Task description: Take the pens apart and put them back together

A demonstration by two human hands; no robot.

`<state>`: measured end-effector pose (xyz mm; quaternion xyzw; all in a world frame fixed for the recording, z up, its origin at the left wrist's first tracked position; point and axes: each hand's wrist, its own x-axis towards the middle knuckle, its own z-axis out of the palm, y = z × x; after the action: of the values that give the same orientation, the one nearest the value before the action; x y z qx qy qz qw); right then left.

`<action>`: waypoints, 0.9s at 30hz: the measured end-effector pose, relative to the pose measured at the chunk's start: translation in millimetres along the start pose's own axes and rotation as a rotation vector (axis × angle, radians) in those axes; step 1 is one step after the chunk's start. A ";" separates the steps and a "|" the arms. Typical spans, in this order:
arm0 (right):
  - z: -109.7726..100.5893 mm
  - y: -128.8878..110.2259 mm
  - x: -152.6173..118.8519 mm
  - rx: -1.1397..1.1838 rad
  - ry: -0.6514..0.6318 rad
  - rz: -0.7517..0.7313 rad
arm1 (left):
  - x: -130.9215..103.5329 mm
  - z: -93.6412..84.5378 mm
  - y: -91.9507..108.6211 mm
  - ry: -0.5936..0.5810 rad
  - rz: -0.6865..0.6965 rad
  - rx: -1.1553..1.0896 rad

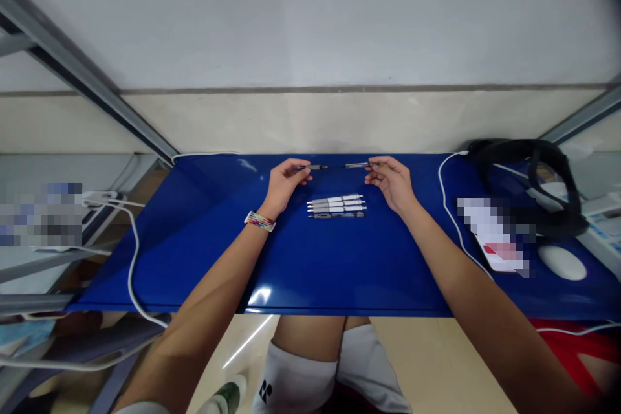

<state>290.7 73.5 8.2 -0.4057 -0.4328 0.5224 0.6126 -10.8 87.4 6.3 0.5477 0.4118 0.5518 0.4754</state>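
Near the back of the blue table, my left hand (287, 185) pinches a dark and grey pen part (319, 167) between thumb and fingers. Across from it, my right hand (392, 182) grips a clear and dark pen part (356, 165). A thin dark piece spans the space between the two parts; whether they are joined is too small to tell. Just in front of my hands lies a row of several white and grey pens (334, 205), side by side, with a dark pen (338, 215) nearest me.
On the right are a black headset (567, 174), a partly blurred phone (507, 264), a white mouse (563, 262) and a white cable (449, 207). Another white cable (133, 259) crosses the left side. A pale wall (310, 119) stands behind the blue table (339, 272).
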 end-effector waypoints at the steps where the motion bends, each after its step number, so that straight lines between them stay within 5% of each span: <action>1: -0.1 0.2 0.0 -0.003 0.001 0.001 | 0.0 0.2 0.1 0.002 0.000 -0.003; 27: -0.2 0.2 -0.1 -0.030 0.004 0.026 | -1.3 1.7 3.8 -0.004 -0.009 0.013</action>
<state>290.8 73.4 7.9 -0.4216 -0.4340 0.5228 0.6005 -9.4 85.3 9.8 0.5500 0.4171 0.5459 0.4749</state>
